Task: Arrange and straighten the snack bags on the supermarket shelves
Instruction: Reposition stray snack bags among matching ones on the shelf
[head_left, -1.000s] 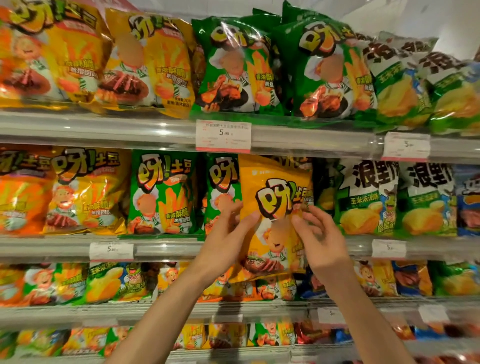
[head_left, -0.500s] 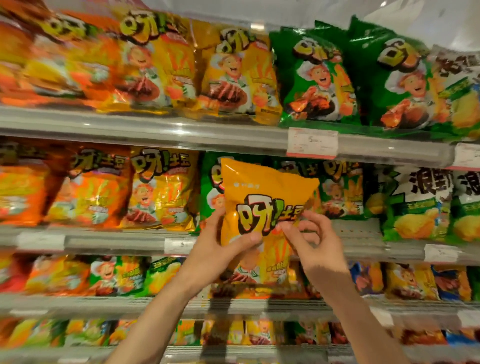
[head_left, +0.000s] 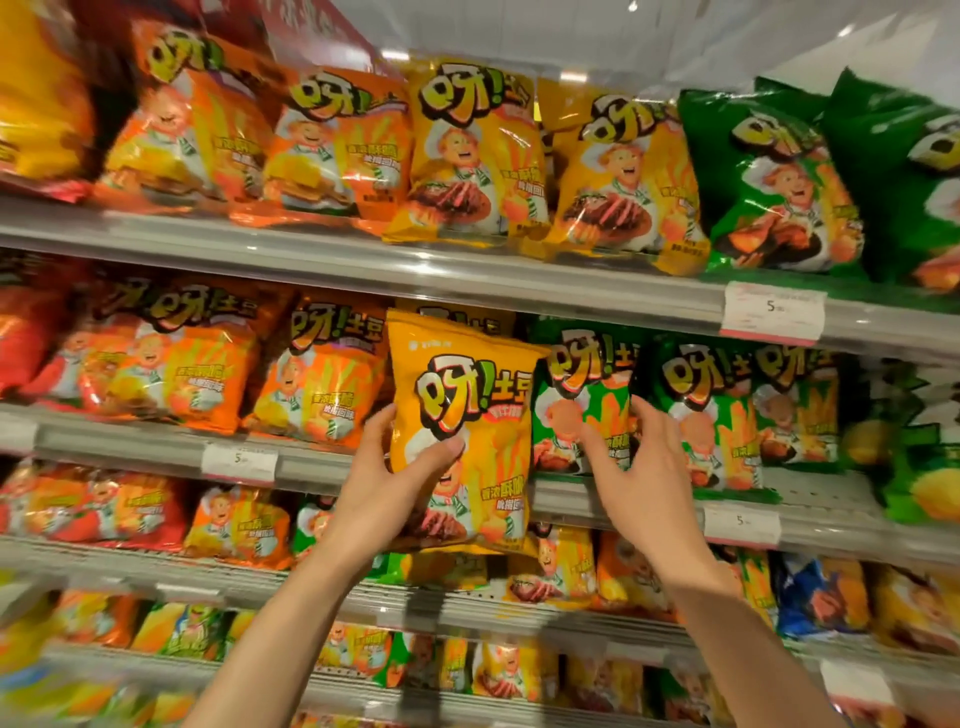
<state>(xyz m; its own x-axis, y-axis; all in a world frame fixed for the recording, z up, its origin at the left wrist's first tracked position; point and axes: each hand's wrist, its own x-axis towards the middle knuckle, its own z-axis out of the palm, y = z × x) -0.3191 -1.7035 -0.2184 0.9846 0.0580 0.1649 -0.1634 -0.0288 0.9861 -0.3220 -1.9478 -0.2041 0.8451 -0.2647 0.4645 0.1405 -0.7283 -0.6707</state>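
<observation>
While the shelving (head_left: 467, 280) is filling the whole view in tiers, rows of snack bags are standing along each one: orange bags (head_left: 322, 379) toward nine o'clock, yellow bags (head_left: 467, 156) at twelve, green bags (head_left: 711, 410) toward three. Several are leaning or overlapping, so the rows are not yet looking tidy. White price tags (head_left: 772, 313) are sitting on the shelf edges.

At the centre, a yellow snack bag (head_left: 462, 431) is being held in front of the second shelf from the top, off the shelf, overlapping the gap between the orange and green rows. It is upright, tipped slightly toward one o'clock, and another yellow bag (head_left: 457, 314) is showing just behind its top edge.

The left hand (head_left: 400, 488) is gripping the bag's lower nine o'clock side, thumb pressing across the front and fingers curling behind. The right hand (head_left: 634, 467) is sitting just off the bag's three o'clock edge, its grip spread and relaxed, fingertips lying against the nearest green bag (head_left: 576, 405); whether it is touching the yellow bag at all I cannot tell.

The step in hand looks like slotting this yellow bag into its own row. The next move is probably calling for the right hand to keep the green bag aside while the left is pushing the yellow one back and squaring it upright.
</observation>
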